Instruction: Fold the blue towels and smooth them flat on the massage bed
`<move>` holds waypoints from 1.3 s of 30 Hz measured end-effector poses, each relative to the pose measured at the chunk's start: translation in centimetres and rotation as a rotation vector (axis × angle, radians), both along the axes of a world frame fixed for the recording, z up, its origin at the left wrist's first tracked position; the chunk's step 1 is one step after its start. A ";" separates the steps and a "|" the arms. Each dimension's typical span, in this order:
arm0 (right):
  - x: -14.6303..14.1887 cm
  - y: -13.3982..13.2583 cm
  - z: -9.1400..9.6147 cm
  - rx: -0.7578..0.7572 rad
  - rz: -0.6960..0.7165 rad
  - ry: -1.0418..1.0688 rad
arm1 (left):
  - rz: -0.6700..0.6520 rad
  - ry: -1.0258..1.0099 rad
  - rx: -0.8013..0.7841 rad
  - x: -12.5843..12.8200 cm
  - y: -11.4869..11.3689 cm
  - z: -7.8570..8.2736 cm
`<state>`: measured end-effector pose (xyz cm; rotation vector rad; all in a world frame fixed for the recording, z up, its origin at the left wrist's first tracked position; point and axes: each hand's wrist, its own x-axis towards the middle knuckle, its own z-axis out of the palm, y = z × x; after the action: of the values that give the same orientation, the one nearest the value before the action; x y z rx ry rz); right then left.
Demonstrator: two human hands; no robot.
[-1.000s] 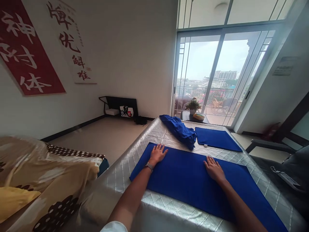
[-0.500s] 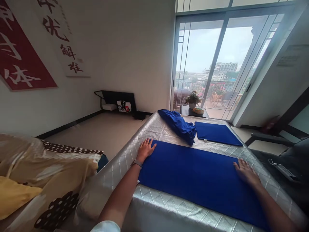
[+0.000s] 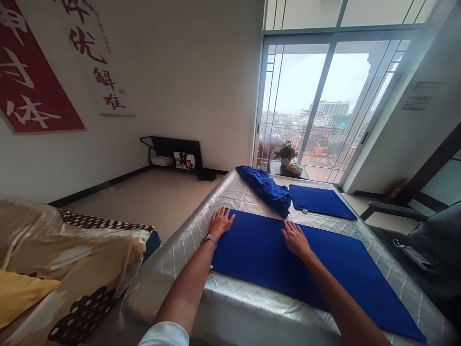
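Observation:
A long, folded blue cloth point(image 3: 259, 254) lies flat across a table with a silvery quilted cover point(image 3: 248, 293). My left hand point(image 3: 221, 222) rests at the cloth's far left corner, fingers spread and palm down. Near the middle of its far edge lies my right hand point(image 3: 296, 239), flat on the fabric with the fingers stretched out. Beyond the hands are a crumpled blue cloth point(image 3: 264, 189) at the back left and a smaller, neatly folded blue piece point(image 3: 320, 201) with a white tag at the back right.
On the left stands a sofa under a patterned cover point(image 3: 90, 269), with a yellow cushion point(image 3: 25, 295). A black armchair point(image 3: 428, 240) holding a white power strip point(image 3: 414, 254) is on the right. Behind the table, a potted plant point(image 3: 286, 151) stands before the glass sliding doors point(image 3: 295, 96).
My right hand has slid left along the long blue cloth, from its right end to near the middle. My left hand stays at the left corner. The view has tilted up slightly.

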<state>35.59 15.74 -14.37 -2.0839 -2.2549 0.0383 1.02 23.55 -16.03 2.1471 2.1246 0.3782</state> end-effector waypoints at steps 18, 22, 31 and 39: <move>27.2 -4.0 -4.4 0.011 -0.472 0.027 | 0.005 0.005 0.010 -0.1 0.2 -0.2; 27.4 -4.6 -4.2 0.027 -0.494 0.051 | -0.003 0.024 0.006 -0.2 0.3 -0.2; 25.1 -5.3 -2.7 0.031 -0.521 0.039 | -0.078 0.161 0.234 0.4 -0.6 0.7; 25.1 -5.1 -2.9 0.028 -0.523 0.059 | -0.430 0.117 0.212 15.9 -3.4 1.8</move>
<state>60.72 10.68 -17.23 -2.5416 -1.6030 0.0374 16.93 20.15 -14.23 2.7211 1.6645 0.4594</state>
